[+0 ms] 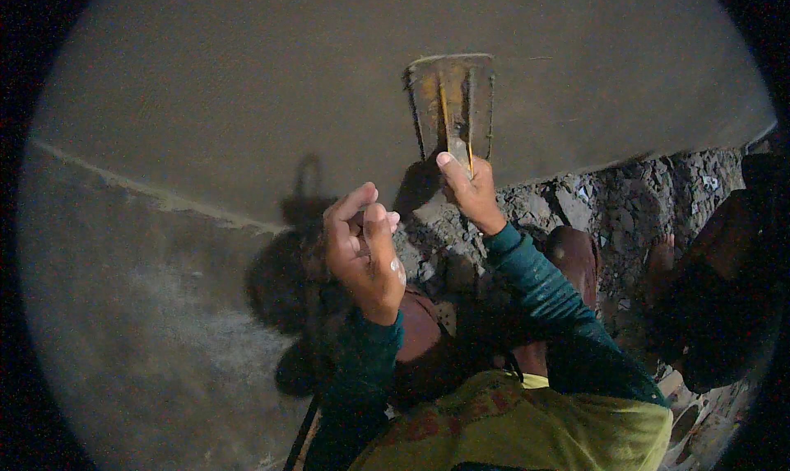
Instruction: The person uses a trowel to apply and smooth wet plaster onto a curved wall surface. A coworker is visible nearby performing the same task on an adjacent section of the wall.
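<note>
Trowel (pixel 457 100): just beyond your right hand, blade out over the smooth grey surface (pixel 247 84); whether it touches, cannot tell. Your right hand (pixel 473 189) is wrapped round the near end of the handle, thumb on top. Your left hand (pixel 364 249) stands well apart from the tool, loosely half-curled, a gap inside the fingers; appears empty. Outward: broken rubble (pixel 576 203) along the surface's near edge at right; a duller grey area (pixel 164 306) at lower left. Risks, judged: a rolled wrist would tip the blade, letting a side edge score the surface; grit carried over from the rubble could drag lines; your left knuckles, if lowered, could mark any soft patch.
</note>
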Tool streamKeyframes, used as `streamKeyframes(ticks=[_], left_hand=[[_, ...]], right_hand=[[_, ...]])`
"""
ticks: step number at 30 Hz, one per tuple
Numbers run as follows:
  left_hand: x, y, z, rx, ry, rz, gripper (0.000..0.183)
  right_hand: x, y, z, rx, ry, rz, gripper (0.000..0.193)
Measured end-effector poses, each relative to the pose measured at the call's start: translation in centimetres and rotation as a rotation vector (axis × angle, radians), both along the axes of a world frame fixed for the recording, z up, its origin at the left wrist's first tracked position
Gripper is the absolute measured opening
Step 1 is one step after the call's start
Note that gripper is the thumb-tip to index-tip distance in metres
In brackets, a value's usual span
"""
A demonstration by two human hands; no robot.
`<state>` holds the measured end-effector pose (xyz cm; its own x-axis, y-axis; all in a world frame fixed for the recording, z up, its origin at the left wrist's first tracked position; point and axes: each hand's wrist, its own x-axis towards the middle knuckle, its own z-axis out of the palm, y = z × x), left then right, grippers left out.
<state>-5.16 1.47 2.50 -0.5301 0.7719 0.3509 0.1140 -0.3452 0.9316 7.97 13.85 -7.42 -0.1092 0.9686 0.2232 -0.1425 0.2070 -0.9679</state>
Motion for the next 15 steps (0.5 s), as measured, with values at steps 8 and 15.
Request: streamKeyframes(ticks=[8, 15], left_hand=[[-1.3, 0.2, 1.6, 0.031, -0.017, -0.028, 0.025], [-4.5, -0.5, 3.2, 0.058, 0.05, 0.059, 0.024]], right_hand=[[15.5, 4.9, 2.3, 0.181, -0.213, -0.479, 0.042], [19.6, 2.2, 3.7, 0.222, -0.421, -0.537, 0.036]])
